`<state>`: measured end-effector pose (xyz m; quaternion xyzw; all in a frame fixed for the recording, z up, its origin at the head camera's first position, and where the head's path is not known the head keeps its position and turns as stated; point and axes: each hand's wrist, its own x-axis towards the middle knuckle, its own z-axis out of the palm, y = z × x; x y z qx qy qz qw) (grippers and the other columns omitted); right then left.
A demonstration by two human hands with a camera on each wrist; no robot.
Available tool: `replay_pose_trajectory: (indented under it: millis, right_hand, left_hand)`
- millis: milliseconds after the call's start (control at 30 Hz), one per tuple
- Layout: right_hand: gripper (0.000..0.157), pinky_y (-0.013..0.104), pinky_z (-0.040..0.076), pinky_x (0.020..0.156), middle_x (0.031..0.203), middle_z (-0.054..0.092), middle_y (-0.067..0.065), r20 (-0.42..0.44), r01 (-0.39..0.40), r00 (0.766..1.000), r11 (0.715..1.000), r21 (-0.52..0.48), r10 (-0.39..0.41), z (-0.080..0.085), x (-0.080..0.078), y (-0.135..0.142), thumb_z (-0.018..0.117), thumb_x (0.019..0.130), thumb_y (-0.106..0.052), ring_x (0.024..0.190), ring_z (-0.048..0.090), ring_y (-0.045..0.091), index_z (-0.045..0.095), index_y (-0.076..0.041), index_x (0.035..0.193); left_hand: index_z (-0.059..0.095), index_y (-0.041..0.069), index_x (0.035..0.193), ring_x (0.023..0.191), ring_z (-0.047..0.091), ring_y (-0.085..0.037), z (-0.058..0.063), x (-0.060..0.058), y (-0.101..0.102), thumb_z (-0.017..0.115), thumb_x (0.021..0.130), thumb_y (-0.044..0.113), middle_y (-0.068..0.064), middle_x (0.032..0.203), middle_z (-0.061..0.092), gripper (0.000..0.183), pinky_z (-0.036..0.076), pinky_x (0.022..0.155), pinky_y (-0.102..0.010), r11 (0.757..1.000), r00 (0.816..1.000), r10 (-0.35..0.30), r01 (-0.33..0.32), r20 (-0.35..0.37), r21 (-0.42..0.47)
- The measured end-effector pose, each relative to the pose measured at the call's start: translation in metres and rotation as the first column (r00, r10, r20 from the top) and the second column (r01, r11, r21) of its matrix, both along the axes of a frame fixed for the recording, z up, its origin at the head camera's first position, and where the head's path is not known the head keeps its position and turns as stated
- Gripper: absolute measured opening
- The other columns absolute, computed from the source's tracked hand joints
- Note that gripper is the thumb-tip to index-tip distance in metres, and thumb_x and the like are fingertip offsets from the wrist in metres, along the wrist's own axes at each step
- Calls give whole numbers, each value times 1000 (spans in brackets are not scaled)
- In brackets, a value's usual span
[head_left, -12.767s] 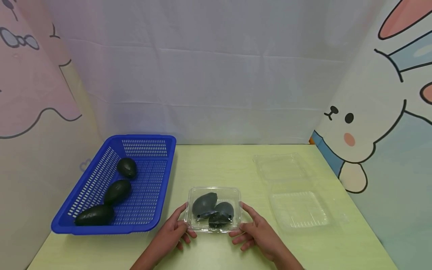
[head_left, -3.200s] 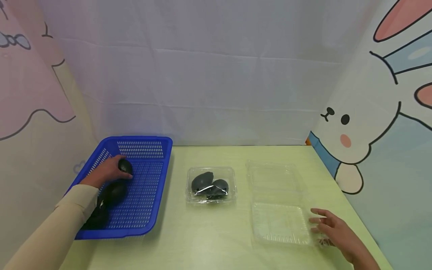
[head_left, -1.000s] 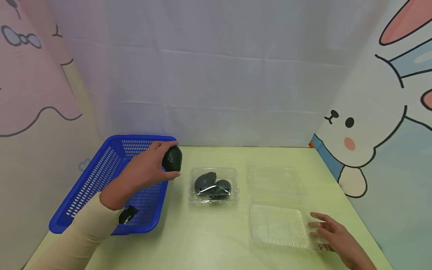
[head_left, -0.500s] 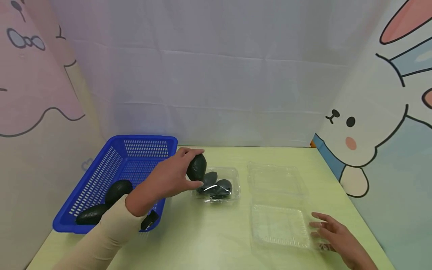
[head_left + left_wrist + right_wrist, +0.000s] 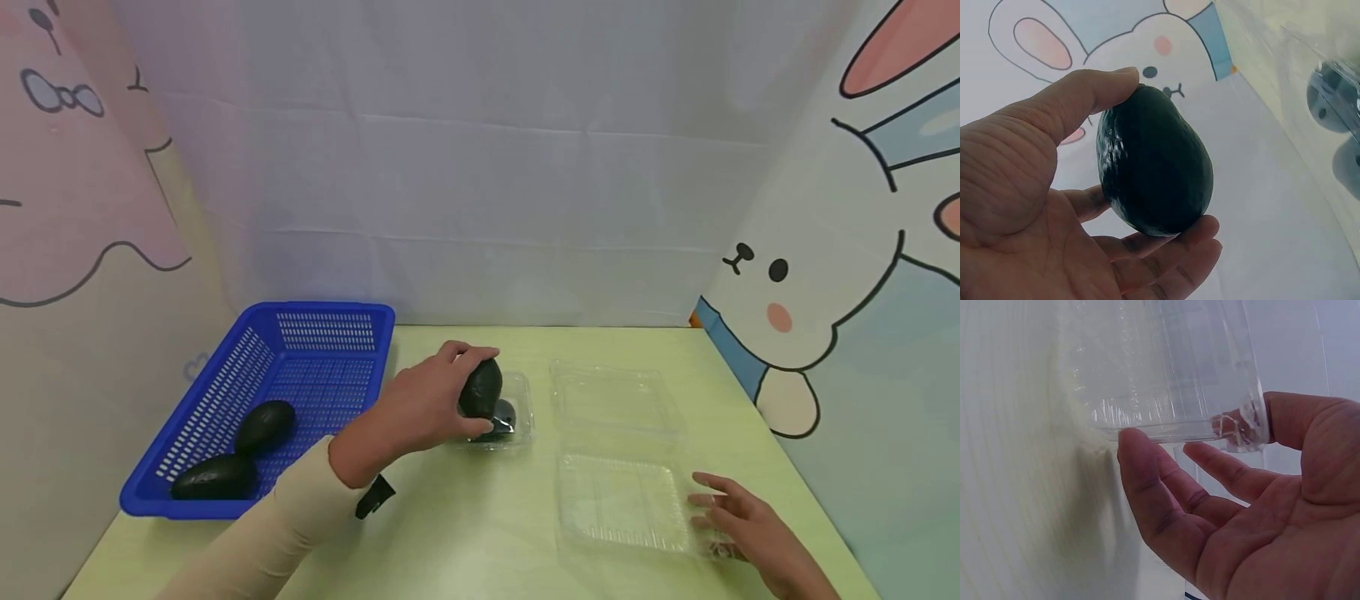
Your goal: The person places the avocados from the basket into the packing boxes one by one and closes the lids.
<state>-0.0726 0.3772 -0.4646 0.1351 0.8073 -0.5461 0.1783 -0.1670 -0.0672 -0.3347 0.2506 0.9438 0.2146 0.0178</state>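
Note:
My left hand (image 5: 423, 404) holds a dark green avocado (image 5: 482, 390) between thumb and fingers, raised above the table. In the left wrist view the whole avocado (image 5: 1154, 165) shows, with the thumb across its top and fingers beneath. In the head view, hand and avocado partly cover a closed clear plastic clamshell box (image 5: 524, 425) holding dark avocados. My right hand (image 5: 765, 533) is at the near right edge of an open, clear clamshell container (image 5: 618, 504). Up close, its thumb and bent fingers lie around the container's rim (image 5: 1179, 434); the thumb tip shows through the plastic.
A blue slotted basket (image 5: 385, 350) stands on the left. Inside it lie two avocados, one upper (image 5: 264, 427) and one lower (image 5: 215, 477). The pale yellow table (image 5: 465, 542) ends at a white cloth backdrop (image 5: 480, 208), with cartoon-printed cloth at both sides.
My left hand has lifted an avocado from the basket and carried it right, across the closed box. Earlier, both hands held that box. My right hand has stayed at the open container since 3.2 s ago.

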Motion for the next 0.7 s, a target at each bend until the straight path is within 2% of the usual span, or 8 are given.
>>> replay_pose_trajectory:
  millis: [200,367,567,700]
  right_hand:
    - [55,44,58,81,136,61,24,45,43,998,998,54,-46,-2,-2,-5,51,107,-13,108,68,28,33,2,156]
    - [55,46,58,82,137,60,26,51,29,998,997,78,-33,-2,-3,-5,50,107,-13,110,67,30,33,1,157]
    - [55,46,58,83,138,59,26,42,25,999,999,44,-27,-1,-1,-3,50,108,-13,111,67,31,32,2,157]
    - [55,46,58,83,138,58,26,42,23,999,999,38,-25,-1,-1,-3,49,108,-14,112,67,31,31,2,158]
  left_hand:
    - [45,25,155,110,64,-26,-3,5,16,86,84,40,-9,146,48,84,55,80,-44,998,999,-53,52,13,17]
    - [44,24,156,108,64,-27,-8,8,27,84,85,42,-9,145,49,84,55,80,-45,997,996,-83,83,12,3]
    - [42,23,157,109,65,-25,-17,11,42,84,85,44,-9,145,49,86,56,78,-40,993,993,-115,115,3,-22]
    - [43,23,157,106,65,-26,-23,15,53,84,85,46,-9,146,48,86,54,70,-35,990,991,-134,133,-6,-45]
